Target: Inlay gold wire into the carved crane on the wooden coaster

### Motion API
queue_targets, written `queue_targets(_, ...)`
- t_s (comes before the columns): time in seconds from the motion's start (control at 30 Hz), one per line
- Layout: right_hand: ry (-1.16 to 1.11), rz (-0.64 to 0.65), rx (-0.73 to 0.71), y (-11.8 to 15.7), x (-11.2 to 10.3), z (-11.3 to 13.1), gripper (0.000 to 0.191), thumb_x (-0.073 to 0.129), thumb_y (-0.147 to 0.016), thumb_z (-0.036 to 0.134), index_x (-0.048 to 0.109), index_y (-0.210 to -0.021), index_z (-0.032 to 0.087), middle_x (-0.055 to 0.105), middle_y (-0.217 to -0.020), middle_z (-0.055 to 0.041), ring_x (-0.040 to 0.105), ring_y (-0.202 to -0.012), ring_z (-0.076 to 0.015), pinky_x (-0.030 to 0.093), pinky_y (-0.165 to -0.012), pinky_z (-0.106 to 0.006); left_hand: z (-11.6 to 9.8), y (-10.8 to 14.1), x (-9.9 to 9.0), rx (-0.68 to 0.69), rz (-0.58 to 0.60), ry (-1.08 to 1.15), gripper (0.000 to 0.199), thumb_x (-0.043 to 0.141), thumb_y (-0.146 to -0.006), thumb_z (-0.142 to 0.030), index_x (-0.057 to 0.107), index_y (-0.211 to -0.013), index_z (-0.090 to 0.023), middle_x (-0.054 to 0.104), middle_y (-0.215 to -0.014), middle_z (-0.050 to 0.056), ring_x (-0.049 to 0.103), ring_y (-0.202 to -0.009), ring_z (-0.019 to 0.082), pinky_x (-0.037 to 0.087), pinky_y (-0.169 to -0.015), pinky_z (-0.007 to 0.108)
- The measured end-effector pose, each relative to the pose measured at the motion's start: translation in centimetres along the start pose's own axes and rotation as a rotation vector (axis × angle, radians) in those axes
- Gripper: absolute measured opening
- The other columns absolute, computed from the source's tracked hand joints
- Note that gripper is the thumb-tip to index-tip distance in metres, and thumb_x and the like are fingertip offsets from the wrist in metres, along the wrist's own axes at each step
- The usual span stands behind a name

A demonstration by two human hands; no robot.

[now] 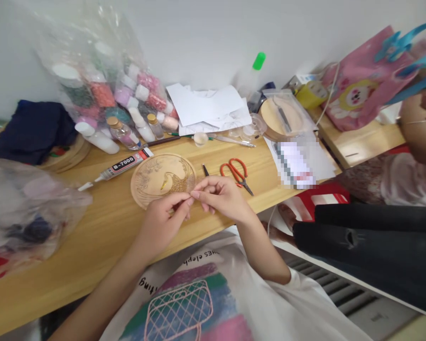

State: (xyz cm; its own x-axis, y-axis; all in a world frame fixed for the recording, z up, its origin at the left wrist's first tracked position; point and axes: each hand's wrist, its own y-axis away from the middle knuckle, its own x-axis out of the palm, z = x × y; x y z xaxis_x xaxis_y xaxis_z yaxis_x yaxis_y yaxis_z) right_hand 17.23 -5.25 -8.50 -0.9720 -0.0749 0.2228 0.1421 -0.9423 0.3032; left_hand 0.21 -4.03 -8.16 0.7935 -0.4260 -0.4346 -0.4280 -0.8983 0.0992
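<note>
My left hand (pixel 166 215) and my right hand (pixel 222 196) meet at the fingertips over the table's front part, both pinched closed. Whatever lies between the fingers is too small to make out. Just behind my left hand is a round wooden plaque (pixel 147 175) with a bird design in dark and golden lines. Red-handled scissors (pixel 238 173) lie open beyond my right hand. A dark pointed tool (pixel 205 170), perhaps tweezers, is partly hidden behind my right fingers. A B-7000 glue tube (pixel 122 164) rests left of the plaque.
A clear bag of bead jars (pixel 102 94), small bottles (pixel 122 130) and white papers (pixel 209 106) line the wall. At left lies a plastic bag (pixel 31 203). A blurred-out phone (pixel 296 163) lies at right, near a pink bag (pixel 358 85) and another person's arm (pixel 417 128).
</note>
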Motion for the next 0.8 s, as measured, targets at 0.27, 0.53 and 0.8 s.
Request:
queue_targets(0.27, -0.107, 0.022, 0.021, 0.2, -0.5, -0.5, 0.033, 0.088, -0.062, 0.037, 0.065, -0.071, 0.016, 0.058, -0.042, 0.0079, 0.046, -0.037, -0.0036, 0.034, -0.038, -0.015, 0.3, 0.0, 0.0, 0.029, 0.012, 0.031, 0.020, 0.055, -0.086, -0.032, 0.066, -0.074, -0.021, 0.058, -0.057, -0.004, 0.055, -0.054, 0.011, 0.040, -0.051, 0.021)
queue_targets(0.53, -0.122, 0.084, 0.037, 0.5, -1.1, -0.7, 0.036, 0.084, -0.066, 0.045, 0.063, -0.073, 0.017, 0.056, -0.042, 0.0079, 0.042, -0.034, -0.0034, 0.030, -0.036, -0.016, -0.3, 0.5, -0.2, 0.302, -0.104, -0.134, 0.013, 0.057, -0.092, -0.019, 0.066, -0.083, -0.019, 0.066, -0.073, -0.004, 0.060, -0.068, 0.009, 0.046, -0.064, 0.021)
queue_targets(0.8, -0.130, 0.161, -0.012, 0.7, -1.1, -1.1, 0.024, 0.080, -0.075, 0.035, 0.064, -0.073, 0.017, 0.056, -0.045, 0.0068, 0.044, -0.037, -0.0035, 0.031, -0.039, -0.016, -0.1, 1.4, -0.3, 0.420, -0.116, -0.219, 0.012, 0.055, -0.097, -0.015, 0.061, -0.086, -0.017, 0.063, -0.078, -0.003, 0.058, -0.073, 0.009, 0.043, -0.068, 0.021)
